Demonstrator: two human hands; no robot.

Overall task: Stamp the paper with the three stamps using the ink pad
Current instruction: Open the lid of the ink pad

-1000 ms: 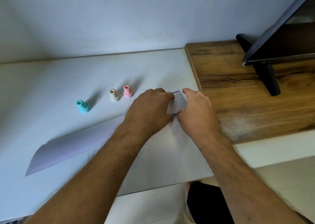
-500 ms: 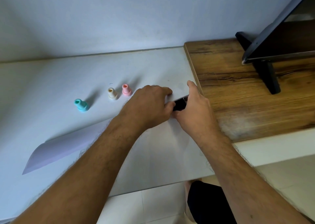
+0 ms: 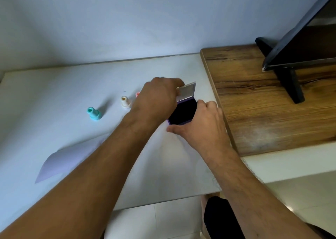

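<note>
Both hands [image 3: 181, 111] on ink pad [image 3: 182, 114], lid [image 3: 187, 91] upright.

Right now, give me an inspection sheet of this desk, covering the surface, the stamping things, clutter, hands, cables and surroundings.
Surface: white table, with a raised wooden board on its right side.
Job's things: ink pad open, dark pad exposed, lid tilted up. Teal stamp and cream stamp upright and apart; pink stamp mostly hidden behind the left hand. Paper lies flat, partly under the left forearm.
Clutter: nothing seen.
Hands: left hand holds the lid; right hand grips the ink pad's base.
Cables: nothing seen.
Surroundings: pale wall; black screen on a stand on the board; tiled floor below.
</note>
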